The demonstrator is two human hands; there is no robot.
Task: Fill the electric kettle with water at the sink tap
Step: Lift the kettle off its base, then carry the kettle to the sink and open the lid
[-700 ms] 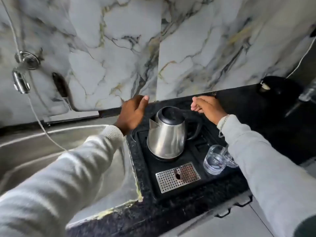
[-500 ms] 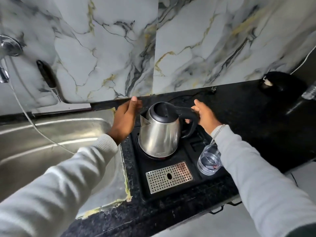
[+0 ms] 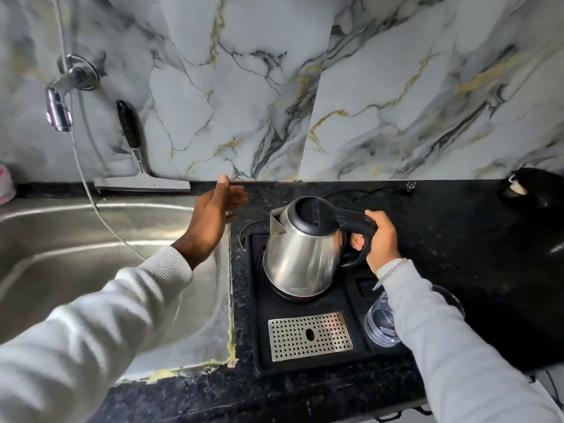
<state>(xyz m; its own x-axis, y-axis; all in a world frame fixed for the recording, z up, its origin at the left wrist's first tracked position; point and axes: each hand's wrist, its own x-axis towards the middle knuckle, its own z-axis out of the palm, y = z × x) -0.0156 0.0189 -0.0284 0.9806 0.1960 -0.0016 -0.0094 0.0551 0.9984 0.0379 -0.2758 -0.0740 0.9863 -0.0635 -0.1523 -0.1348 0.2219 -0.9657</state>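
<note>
From where I stand, nothing here can be read. The steel kettle [image 3: 300,261] carries a small dark mark low on its body, near the bottom rim, but it is too small and blurred to make out any letters or brand. The perforated metal grille [image 3: 309,335] in the black tray [image 3: 259,300] has only holes and one oval slot, no lettering. The marble-patterned wall, the tap [image 3: 58,108] and the dark surface [image 3: 457,227] show no labels, numbers or signs.
</note>
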